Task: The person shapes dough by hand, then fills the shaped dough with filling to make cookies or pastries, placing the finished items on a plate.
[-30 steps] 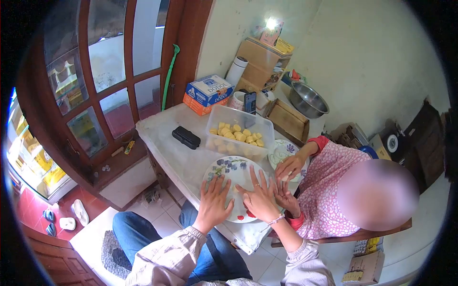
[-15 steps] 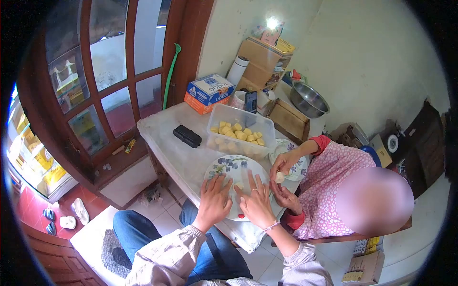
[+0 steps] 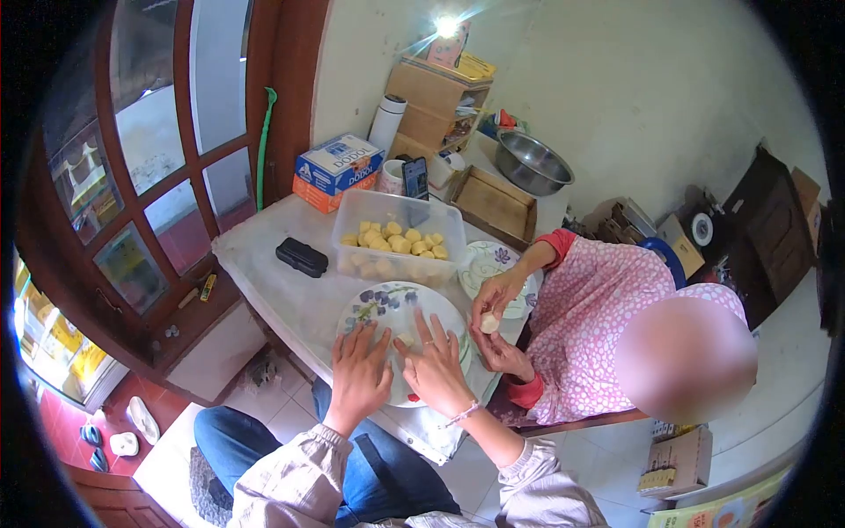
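Note:
A white plate (image 3: 385, 302) with a blue-violet flower pattern lies at the table's near edge. Over its left side my left hand (image 3: 361, 377) is open, fingers apart and pointing away from me. My right hand (image 3: 435, 370) is above the plate's right half, open with its fingers stretched out and slightly blurred. A small pale piece of dough (image 3: 406, 339) shows on the plate by my right fingertips; the fingers partly hide it. Beyond the plate stands a clear plastic container (image 3: 400, 209) holding several yellow dough balls (image 3: 399, 244).
On my right, a person in a pink patterned garment (image 3: 581, 304) holds a pale dough ball (image 3: 489, 324) in both hands beside another flowered plate (image 3: 480, 262). A black case (image 3: 301, 257), a dodol box (image 3: 339, 163), a phone (image 3: 415, 179) and a metal bowl (image 3: 534, 164) are on the table.
The camera view has turned, so the scene sits further left. My hands stay over the plate with fingers stretched. The other person still holds the pale ball.

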Motion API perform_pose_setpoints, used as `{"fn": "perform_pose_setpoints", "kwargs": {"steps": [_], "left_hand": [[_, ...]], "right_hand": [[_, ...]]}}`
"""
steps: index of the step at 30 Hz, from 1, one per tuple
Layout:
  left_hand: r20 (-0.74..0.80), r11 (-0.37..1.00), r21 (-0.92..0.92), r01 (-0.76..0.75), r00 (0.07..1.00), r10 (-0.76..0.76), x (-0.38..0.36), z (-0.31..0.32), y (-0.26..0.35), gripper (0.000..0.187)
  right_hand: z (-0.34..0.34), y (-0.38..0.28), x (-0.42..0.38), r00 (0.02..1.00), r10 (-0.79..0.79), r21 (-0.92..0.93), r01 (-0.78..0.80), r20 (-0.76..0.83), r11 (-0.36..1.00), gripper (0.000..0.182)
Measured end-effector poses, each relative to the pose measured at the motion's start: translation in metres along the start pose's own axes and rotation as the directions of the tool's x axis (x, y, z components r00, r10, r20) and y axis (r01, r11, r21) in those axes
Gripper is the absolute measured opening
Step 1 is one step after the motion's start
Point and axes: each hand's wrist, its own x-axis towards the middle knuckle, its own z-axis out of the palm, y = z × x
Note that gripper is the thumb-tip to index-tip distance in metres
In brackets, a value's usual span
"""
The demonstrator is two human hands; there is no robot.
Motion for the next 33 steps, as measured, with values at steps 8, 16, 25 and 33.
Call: {"fn": "perform_pose_setpoints", "kwargs": {"steps": [8,16,25,33], "left_hand": [[0.039,0.999,0.042,0.033,0.999,-0.034,0.0,-0.003,0.003,0.057],[0.031,0.998,0.064,0.015,0.999,-0.017,0.002,-0.003,0.002,0.059],[-0.04,0.998,-0.068,0.002,0.999,-0.005,-0.003,0.001,-0.004,0.055],[-0.048,0.999,-0.028,-0.046,0.998,0.045,-0.009,0.01,-0.014,0.051]], "right_hand": [[-0.005,0.0,0.001,0.997,0.042,0.141,-0.032,-0.067,0.99,0.043],[-0.004,-0.003,0.003,0.992,0.123,0.105,-0.121,-0.008,0.987,0.042],[0.003,-0.008,-0.006,0.996,0.054,0.143,-0.042,-0.077,0.989,0.04],[0.019,0.0,-0.002,0.991,0.085,0.066,-0.079,-0.1,0.995,0.042]]}}
